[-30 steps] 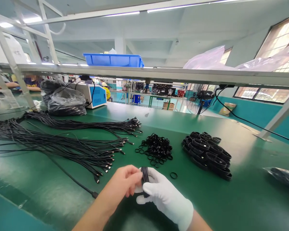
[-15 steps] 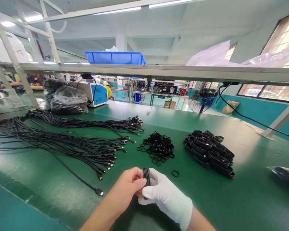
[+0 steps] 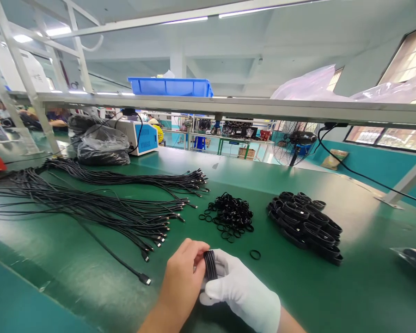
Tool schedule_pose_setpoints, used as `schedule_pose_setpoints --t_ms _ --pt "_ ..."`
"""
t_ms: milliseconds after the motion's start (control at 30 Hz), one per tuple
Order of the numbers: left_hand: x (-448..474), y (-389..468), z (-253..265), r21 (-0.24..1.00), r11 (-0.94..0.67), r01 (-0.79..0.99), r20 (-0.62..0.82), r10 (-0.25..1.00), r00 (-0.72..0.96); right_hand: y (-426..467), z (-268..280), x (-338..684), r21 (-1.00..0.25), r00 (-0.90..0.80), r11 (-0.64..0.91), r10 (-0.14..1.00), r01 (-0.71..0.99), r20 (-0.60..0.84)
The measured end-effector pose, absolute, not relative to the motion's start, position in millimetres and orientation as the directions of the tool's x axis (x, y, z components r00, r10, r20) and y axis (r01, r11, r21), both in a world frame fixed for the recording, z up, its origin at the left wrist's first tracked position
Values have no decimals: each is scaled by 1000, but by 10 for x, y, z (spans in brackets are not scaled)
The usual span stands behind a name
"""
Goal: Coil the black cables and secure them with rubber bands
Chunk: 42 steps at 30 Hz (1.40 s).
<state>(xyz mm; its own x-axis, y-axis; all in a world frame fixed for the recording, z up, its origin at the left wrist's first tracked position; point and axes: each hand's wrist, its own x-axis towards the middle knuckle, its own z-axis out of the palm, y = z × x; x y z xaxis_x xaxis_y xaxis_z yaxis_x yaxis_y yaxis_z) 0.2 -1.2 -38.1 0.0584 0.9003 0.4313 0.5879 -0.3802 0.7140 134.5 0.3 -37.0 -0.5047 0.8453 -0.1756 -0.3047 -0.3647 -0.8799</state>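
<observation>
Between my two hands is a black cable (image 3: 211,265) wound into a tight coil, held just above the green table. My bare left hand (image 3: 186,273) closes on the coil's left side, thumb and fingers bent around it. My white-gloved right hand (image 3: 234,282) grips the same coil from the right, its thumb in front. A single black ring (image 3: 255,254) lies on the table right of the coil. Beyond my hands is a heap of small black rings (image 3: 231,212). To the right sits a pile of coiled cables (image 3: 307,222).
Loose straight cables (image 3: 125,208) spread across the left, one USB cable end (image 3: 144,279) lying nearest me. Plastic bags (image 3: 104,143) and a blue-white machine (image 3: 143,136) stand behind. A shelf (image 3: 242,104) with a blue bin (image 3: 169,87) crosses overhead. A fan (image 3: 291,138) is farther back.
My left hand has turned more upright around the coil, its thumb shifting up beside it. The coil now faces me more fully. The view has shifted slightly.
</observation>
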Motion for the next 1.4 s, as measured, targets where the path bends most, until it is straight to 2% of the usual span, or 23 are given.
schedule_pose_setpoints --t_ms 100,400,533,667,767,867,1033,1100,1167,1233,1333,1400 --pt "-6 3 -374 729 -381 568 443 896 33 -15 -338 1329 -852 -522 -396 834 -342 -178" --pt "11 74 -399 683 -420 598 491 870 50 -19 -341 1306 -871 -502 -345 854 -349 -137" --pt "-25 131 -306 716 -325 619 356 931 76 -2 -329 1321 -872 -481 -355 861 -337 -165" --pt "-134 84 -172 810 -224 541 224 972 67 12 -358 1385 -845 -478 -426 844 -323 -243" --pt "-175 -6 -111 843 -163 512 142 987 80 4 -360 1411 -826 -505 -429 837 -365 -212" --pt "-145 -72 -101 830 -194 522 123 978 169 -11 -354 1407 -812 -562 -424 814 -400 -148" --pt "-95 -104 -178 779 -299 552 208 953 223 -23 -381 1398 -829 -596 -410 794 -381 -119" --pt "-109 -120 -233 688 -420 592 365 905 218 -25 -381 1403 -828 -575 -409 808 -384 -133" --pt "-129 -143 -288 537 -543 646 568 799 199 -30 -365 1406 -816 -552 -416 821 -400 -148" --pt "-142 -169 -331 394 -597 699 708 682 183 -34 -342 1401 -796 -554 -431 819 -424 -149" --pt "-144 -197 -356 304 -596 743 739 640 211 -34 -323 1395 -778 -553 -435 822 -454 -138" --pt "-155 -201 -337 346 -587 732 677 696 239 -28 -324 1406 -762 -560 -439 820 -477 -122"
